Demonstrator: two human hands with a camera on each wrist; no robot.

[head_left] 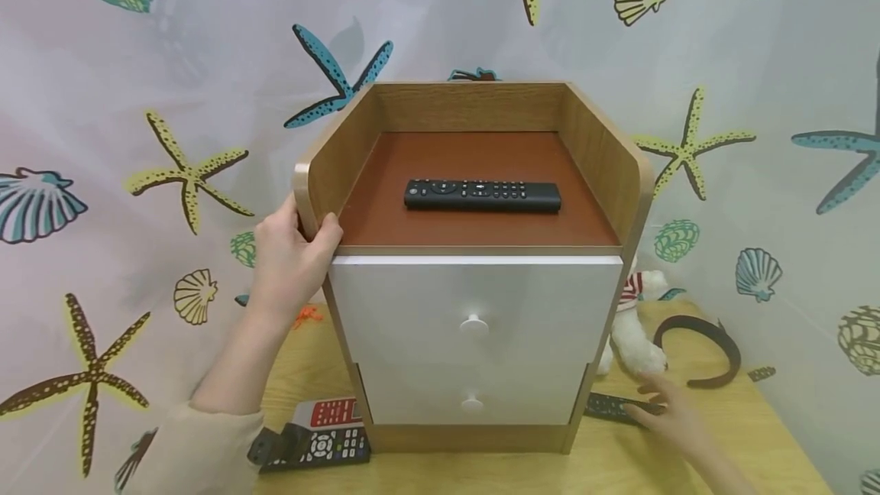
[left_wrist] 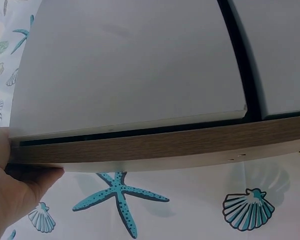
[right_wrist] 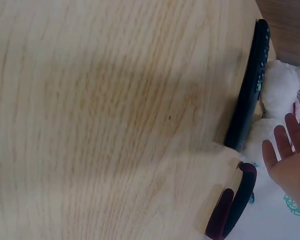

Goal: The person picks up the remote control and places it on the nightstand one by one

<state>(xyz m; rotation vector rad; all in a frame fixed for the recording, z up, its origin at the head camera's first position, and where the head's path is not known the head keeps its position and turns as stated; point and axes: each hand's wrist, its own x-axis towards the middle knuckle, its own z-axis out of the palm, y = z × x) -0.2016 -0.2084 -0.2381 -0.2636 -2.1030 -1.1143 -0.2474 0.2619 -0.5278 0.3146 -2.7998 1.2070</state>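
Wood-grain cabinet point(head_left: 474, 361): the left hand point(head_left: 292, 254) grips its side panel point(head_left: 342, 163); the right hand point(head_left: 665, 409), fingers extended, would best straddle the nearest black remote control point(head_left: 605, 407) mid-length before pinching.

A white-fronted wooden cabinet point(head_left: 412, 342) partly hides a white plush toy in red stripes point(head_left: 641, 346); a bright-orange object point(head_left: 307, 315) is too small to identify. Edges crop the left hand point(left_wrist: 10, 197) and right hand point(right_wrist: 291, 167) in the wrist views.
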